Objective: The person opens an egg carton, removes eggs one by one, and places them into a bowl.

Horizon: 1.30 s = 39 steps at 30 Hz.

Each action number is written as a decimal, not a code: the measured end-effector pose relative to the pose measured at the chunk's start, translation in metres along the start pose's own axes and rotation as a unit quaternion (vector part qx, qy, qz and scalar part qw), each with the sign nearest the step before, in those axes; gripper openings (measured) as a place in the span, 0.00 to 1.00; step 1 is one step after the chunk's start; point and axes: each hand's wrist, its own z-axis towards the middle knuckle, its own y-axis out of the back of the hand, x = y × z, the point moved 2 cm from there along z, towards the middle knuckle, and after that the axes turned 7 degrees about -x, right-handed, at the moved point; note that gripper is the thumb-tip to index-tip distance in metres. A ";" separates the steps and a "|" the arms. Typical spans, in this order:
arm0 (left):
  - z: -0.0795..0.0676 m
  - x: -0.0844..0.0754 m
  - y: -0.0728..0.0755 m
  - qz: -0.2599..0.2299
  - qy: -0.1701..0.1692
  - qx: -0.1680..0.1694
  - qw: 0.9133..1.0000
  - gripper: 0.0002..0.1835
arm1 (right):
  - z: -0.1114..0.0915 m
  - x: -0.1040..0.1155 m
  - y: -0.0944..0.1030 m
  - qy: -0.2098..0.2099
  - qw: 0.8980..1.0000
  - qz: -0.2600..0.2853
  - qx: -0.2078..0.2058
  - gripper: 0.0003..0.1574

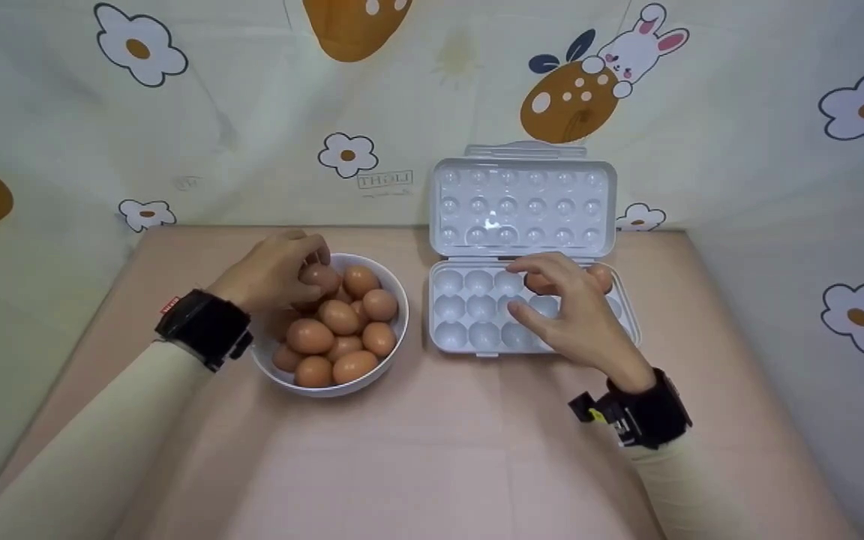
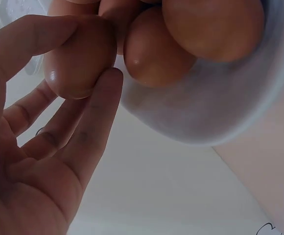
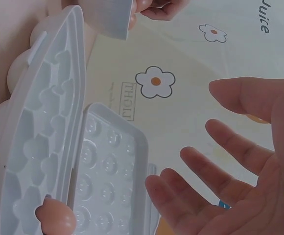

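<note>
My left hand (image 1: 274,270) pinches a brown egg (image 2: 81,58) between thumb and fingers at the upper left of the white bowl (image 1: 327,391). Several more brown eggs (image 1: 310,336) are heaped in that bowl. Over the right part of the white egg tray (image 1: 483,309) hovers my right hand (image 1: 571,311), its fingers spread and holding nothing. Two brown eggs sit in the tray's back row at the right: one egg (image 1: 599,278) near the corner, the other (image 1: 539,283) partly hidden behind the fingers. In the right wrist view an egg (image 3: 58,218) shows in the tray's hollows.
The tray's dimpled lid (image 1: 522,206) stands upright behind it, against the patterned cloth (image 1: 252,112) at the back. Bowl and tray stand side by side on a pinkish table (image 1: 432,450). Each wrist wears a black strap with a camera.
</note>
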 end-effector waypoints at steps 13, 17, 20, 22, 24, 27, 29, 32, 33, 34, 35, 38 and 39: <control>-0.001 0.001 0.000 -0.033 -0.003 0.032 0.999 0.13 | 0.001 0.001 0.000 -0.006 1.000 -0.004 0.003 0.27; -0.002 0.001 0.000 -0.035 -0.007 0.034 0.999 0.13 | 0.001 0.001 0.001 -0.007 1.000 -0.008 0.002 0.27; -0.003 0.001 0.001 -0.032 -0.018 0.033 0.999 0.14 | 0.001 0.000 0.001 -0.003 1.000 -0.019 -0.004 0.27; -0.004 0.001 0.002 -0.023 -0.029 0.029 0.999 0.15 | 0.000 -0.001 0.001 0.001 1.000 -0.022 -0.008 0.27; -0.005 0.000 0.003 -0.013 -0.039 0.022 0.999 0.16 | 0.000 -0.001 0.002 0.006 1.000 -0.026 -0.010 0.27; -0.008 -0.002 0.004 -0.003 -0.037 0.006 0.999 0.18 | 0.000 -0.002 0.002 0.008 1.000 -0.025 -0.009 0.27; -0.009 -0.004 0.005 -0.003 -0.029 -0.008 1.000 0.19 | 0.000 -0.003 0.004 0.008 1.000 -0.024 -0.009 0.27; -0.012 -0.008 0.006 -0.005 -0.022 -0.032 0.999 0.20 | 0.001 -0.003 0.005 0.010 1.000 -0.011 -0.011 0.27; -0.013 -0.010 0.006 -0.007 -0.021 -0.041 0.999 0.20 | 0.002 -0.004 0.006 0.011 1.000 -0.004 -0.012 0.27; -0.014 -0.012 0.006 -0.010 -0.022 -0.049 0.998 0.21 | 0.002 -0.004 0.007 0.011 1.000 0.001 -0.014 0.27; -0.015 -0.014 0.006 -0.011 -0.026 -0.058 0.998 0.21 | 0.003 -0.005 0.009 0.011 1.000 0.002 -0.016 0.27; -0.018 -0.022 0.005 -0.015 -0.039 -0.084 0.996 0.21 | 0.004 -0.007 0.012 0.007 1.000 -0.010 -0.020 0.26; -0.020 -0.025 0.004 -0.016 -0.045 -0.093 0.994 0.22 | 0.004 -0.008 0.013 0.004 1.000 -0.019 -0.020 0.26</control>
